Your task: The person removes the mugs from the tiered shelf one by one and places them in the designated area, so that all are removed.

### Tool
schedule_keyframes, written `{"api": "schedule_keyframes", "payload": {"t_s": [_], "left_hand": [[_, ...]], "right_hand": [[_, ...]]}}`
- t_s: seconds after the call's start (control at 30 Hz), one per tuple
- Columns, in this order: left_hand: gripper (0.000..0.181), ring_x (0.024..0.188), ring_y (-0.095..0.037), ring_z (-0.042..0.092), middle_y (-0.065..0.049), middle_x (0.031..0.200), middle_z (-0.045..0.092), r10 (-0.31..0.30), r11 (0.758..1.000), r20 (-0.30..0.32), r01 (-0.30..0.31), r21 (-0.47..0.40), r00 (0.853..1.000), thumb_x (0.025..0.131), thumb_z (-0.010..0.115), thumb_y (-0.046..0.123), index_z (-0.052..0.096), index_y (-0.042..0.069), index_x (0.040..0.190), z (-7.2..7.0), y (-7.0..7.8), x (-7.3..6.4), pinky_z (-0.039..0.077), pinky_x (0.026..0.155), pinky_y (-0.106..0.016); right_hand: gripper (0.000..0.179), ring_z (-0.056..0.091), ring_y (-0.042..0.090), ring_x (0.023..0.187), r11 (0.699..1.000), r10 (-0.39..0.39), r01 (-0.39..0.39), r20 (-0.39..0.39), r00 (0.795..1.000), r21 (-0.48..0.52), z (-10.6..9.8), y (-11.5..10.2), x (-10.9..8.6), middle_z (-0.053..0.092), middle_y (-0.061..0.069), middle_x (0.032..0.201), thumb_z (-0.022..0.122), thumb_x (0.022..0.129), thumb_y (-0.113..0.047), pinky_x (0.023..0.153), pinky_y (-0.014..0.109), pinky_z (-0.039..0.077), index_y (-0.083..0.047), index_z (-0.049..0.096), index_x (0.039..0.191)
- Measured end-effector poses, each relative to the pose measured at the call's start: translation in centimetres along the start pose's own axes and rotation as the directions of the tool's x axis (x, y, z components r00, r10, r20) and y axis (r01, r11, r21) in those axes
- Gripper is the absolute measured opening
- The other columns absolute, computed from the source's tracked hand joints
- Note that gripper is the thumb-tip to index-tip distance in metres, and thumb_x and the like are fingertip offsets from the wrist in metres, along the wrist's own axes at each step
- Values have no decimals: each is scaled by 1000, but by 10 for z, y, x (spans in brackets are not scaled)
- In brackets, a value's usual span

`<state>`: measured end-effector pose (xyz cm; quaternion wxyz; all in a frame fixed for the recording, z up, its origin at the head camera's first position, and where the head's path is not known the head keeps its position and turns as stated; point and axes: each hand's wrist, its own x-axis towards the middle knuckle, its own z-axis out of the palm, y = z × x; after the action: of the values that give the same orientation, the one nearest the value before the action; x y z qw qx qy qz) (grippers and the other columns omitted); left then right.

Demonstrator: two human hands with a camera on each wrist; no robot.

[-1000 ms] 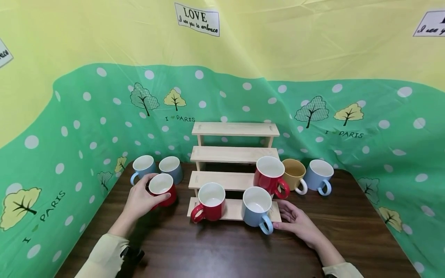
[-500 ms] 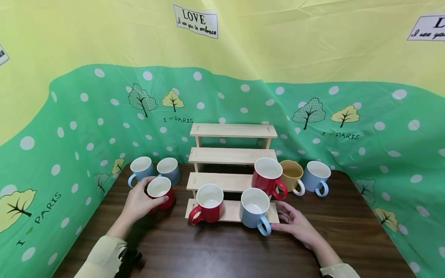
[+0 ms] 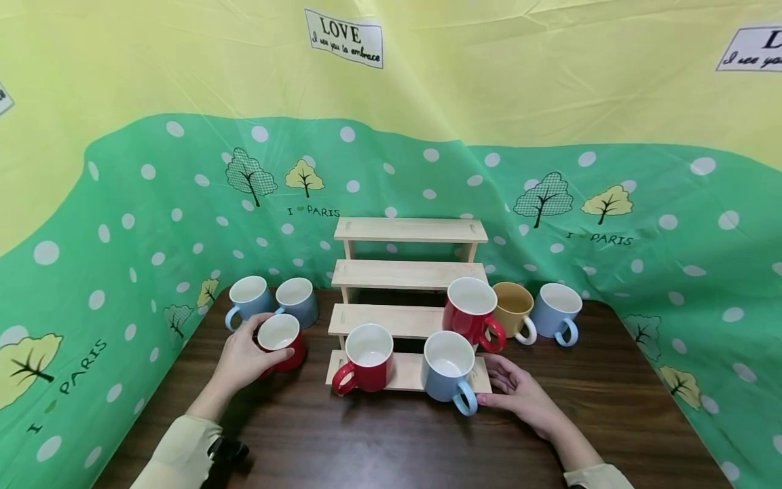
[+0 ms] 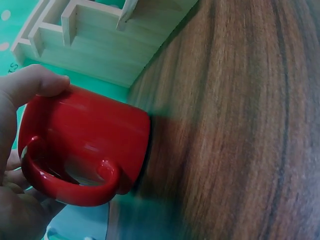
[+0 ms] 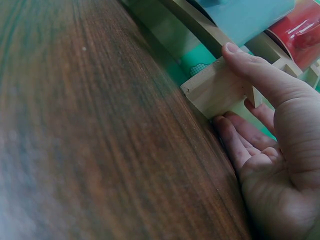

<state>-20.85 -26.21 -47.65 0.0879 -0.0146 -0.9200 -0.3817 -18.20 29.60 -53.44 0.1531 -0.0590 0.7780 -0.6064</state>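
Note:
My left hand (image 3: 244,356) grips a red mug (image 4: 90,135) with a white inside, thumb on one side and fingers round the other. The mug is upright, low over the table left of the stepped wooden shelf (image 3: 400,318). At the shelf's right end, my right hand (image 3: 519,394) holds the lowest step, thumb at its front corner and fingers curled by the side panel (image 5: 225,90). On that step sit another red mug (image 3: 369,363) and a light blue mug (image 3: 449,367). A third red mug (image 3: 469,312) stands on the second step, at the right.
Behind my left hand stand two blue mugs (image 3: 250,299) on the brown table (image 3: 354,448). A yellow mug (image 3: 512,309) and a light blue mug (image 3: 556,312) are right of the shelf. Green and yellow cloth (image 3: 415,170) hangs behind and at the sides.
The view has shifted slightly. Both hands keep their holds, and the mugs and shelf stay where they were.

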Motion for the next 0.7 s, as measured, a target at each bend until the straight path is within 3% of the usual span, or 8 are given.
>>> {"api": "schedule_keyframes", "payload": {"t_s": [0.47, 0.7], "left_hand": [[82, 115, -43, 67, -27, 134, 67, 34, 999, 49, -35, 16, 998, 83, 96, 29, 53, -4, 145, -1, 0, 1, 58, 95, -62], [93, 121, -46, 64, -30, 144, 61, -29, 1000, 114, 29, -2, 993, 85, 95, 32, 45, -4, 154, -5, 9, 4, 58, 99, -63]], "right_hand": [[87, 53, 43, 147, 1000, 7, -7, 7, 1000, -3, 1, -1, -1, 51, 26, 161, 89, 94, -20, 105, 18, 50, -2, 39, 163], [84, 59, 36, 141, 998, -28, 29, 15, 999, -62, -1, 0, 0, 53, 27, 158, 87, 96, -23, 107, 26, 54, -1, 40, 162]]}}
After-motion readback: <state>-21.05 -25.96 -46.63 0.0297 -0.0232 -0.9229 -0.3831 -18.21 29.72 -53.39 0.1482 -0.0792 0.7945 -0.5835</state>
